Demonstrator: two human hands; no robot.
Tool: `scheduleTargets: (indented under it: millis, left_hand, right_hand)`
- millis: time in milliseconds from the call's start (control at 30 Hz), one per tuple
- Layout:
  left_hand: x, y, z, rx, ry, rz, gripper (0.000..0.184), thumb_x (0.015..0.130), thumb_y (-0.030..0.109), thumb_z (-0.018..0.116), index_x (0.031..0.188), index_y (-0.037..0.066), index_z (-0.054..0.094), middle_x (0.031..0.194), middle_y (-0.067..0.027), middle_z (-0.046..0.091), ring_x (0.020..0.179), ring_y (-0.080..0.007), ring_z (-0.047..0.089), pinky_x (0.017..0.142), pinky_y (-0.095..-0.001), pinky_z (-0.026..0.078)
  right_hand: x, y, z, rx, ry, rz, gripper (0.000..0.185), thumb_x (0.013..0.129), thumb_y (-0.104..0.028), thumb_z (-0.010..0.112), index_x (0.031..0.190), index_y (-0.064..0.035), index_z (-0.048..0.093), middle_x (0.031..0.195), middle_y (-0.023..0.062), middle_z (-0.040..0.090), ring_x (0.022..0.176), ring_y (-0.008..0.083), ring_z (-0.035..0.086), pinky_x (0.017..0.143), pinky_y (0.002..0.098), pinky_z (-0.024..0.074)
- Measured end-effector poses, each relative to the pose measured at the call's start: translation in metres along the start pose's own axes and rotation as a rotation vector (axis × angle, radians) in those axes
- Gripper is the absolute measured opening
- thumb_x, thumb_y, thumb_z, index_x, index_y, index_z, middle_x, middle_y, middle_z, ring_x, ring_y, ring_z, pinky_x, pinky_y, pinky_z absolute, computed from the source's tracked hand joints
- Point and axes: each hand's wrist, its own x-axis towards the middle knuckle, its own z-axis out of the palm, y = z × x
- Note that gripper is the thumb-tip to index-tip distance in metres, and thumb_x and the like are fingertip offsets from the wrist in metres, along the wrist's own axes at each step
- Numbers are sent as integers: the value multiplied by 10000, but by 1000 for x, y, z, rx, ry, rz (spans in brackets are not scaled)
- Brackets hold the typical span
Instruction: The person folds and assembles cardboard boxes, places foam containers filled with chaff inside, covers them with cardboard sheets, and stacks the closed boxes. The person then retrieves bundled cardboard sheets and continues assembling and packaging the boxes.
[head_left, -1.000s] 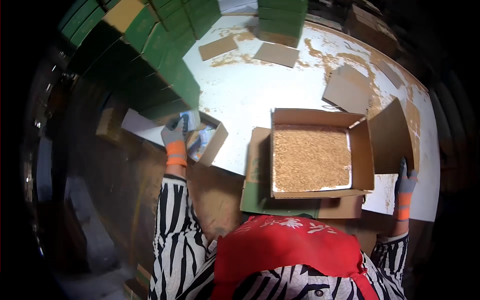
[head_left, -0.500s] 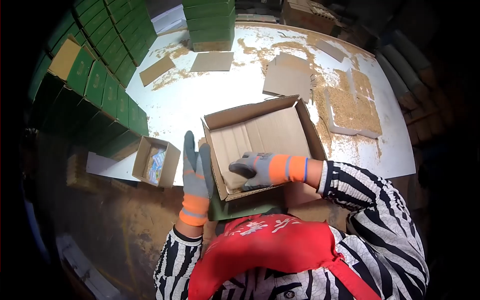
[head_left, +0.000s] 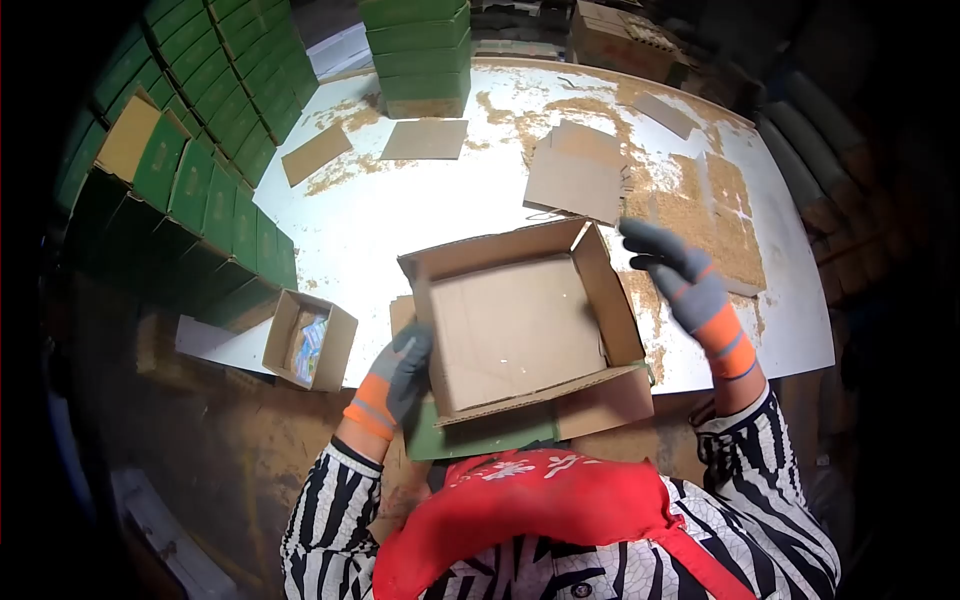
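An open cardboard box (head_left: 520, 315), brown inside, lies tilted at the table's near edge with its bare bottom showing. My left hand (head_left: 402, 370), in a grey and orange glove, has its fingers bent against the box's left wall. To the right of the box, my right hand (head_left: 685, 285) is raised and holds nothing. Its gloved fingers are apart and slightly blurred. Under the box, a green cardboard panel (head_left: 480, 430) sticks out toward my body.
Green boxes (head_left: 205, 205) are stacked at the left, more (head_left: 425, 60) at the back. A small open box (head_left: 310, 340) with colourful packets stands left. Cardboard sheets (head_left: 575, 170) and white-sided blocks topped with brown bits (head_left: 705, 225) lie on the white table (head_left: 345, 235).
My right hand has left the box's inside and moved right and up. My left hand has gone from upright beside the box to its left wall. The loose cardboard inside now lies flat.
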Motion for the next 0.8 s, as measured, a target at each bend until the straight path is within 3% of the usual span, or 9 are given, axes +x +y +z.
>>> scheduleTargets:
  millis: [100, 267, 367, 500, 567, 633, 700, 767, 800]
  left_hand:
    - [21, -11, 35, 404, 255, 169, 553, 867, 363, 690, 1251, 6, 517, 1121, -84, 614, 967, -145, 572, 836, -289, 483]
    - [29, -13, 33, 198, 299, -59, 670, 767, 209, 800, 1283, -41, 454, 1096, -124, 635, 982, -183, 615, 819, -306, 537]
    - [16, -3, 48, 146, 245, 76, 947, 716, 211, 838, 1419, -36, 256, 1285, -163, 520, 1151, -230, 535, 939, -345, 487]
    - [20, 31, 46, 206, 281, 188, 1031, 666, 332, 867, 1428, -45, 284, 1401, -195, 421, 1309, -259, 398, 1090, -351, 326]
    - [22, 40, 38, 283, 289, 232, 833, 825, 391, 715, 1452, 37, 295, 1343, -125, 484, 1238, -220, 457, 1036, -345, 385]
    - [-6, 136, 0, 156, 30, 178, 536, 1008, 418, 287, 1466, 142, 314, 1335, -114, 484, 1194, -201, 493, 1030, -330, 384]
    - [7, 165, -77, 623, 432, 1046, 481, 1014, 280, 352, 1424, 29, 344, 1354, -137, 472, 1211, -240, 486, 1031, -323, 380]
    - [-11, 222, -171, -434, 501, 1195, 474, 1002, 203, 429, 1440, 53, 328, 1483, -100, 328, 1344, -219, 348, 1141, -335, 251]
    - [-36, 255, -197, 72, 687, 1579, 495, 976, 123, 461, 1445, 59, 317, 1488, -95, 304, 1355, -217, 330, 1145, -323, 252]
  right_hand:
    - [7, 84, 2, 249, -31, 263, 626, 891, -168, 622, 1422, 7, 341, 1327, 146, 525, 1209, 211, 505, 1026, 351, 407]
    - [-3, 140, 86, 199, -12, 267, 897, 693, -311, 837, 1384, 18, 371, 1282, 151, 542, 1163, 212, 513, 990, 325, 424]
    - [-7, 132, 67, 187, -53, 279, 793, 755, -257, 800, 1374, 11, 384, 1228, 133, 571, 1107, 190, 536, 950, 326, 446]
    - [-6, 93, 58, 546, -116, 230, 656, 903, -307, 593, 1429, -26, 320, 1367, 99, 462, 1217, 191, 461, 1018, 335, 380]
    - [0, 89, 62, 521, -75, 172, 637, 929, -340, 516, 1445, -37, 299, 1408, 99, 424, 1256, 217, 445, 1044, 353, 363]
    - [40, 50, 93, 1139, -53, 219, 559, 949, -342, 500, 1406, -43, 381, 1358, 104, 492, 1228, 234, 488, 1048, 383, 386]
    - [79, 30, 116, 1274, 1, 172, 560, 945, -398, 512, 1365, -34, 438, 1312, 116, 537, 1182, 238, 524, 1034, 383, 405]
    - [133, 41, 135, 1256, -35, -22, 549, 970, -395, 467, 1374, -25, 427, 1337, 132, 521, 1159, 264, 529, 1031, 383, 408]
    - [170, 38, 147, 1345, -121, -124, 504, 1005, -349, 413, 1392, -28, 406, 1366, 135, 497, 1165, 270, 519, 1041, 383, 398]
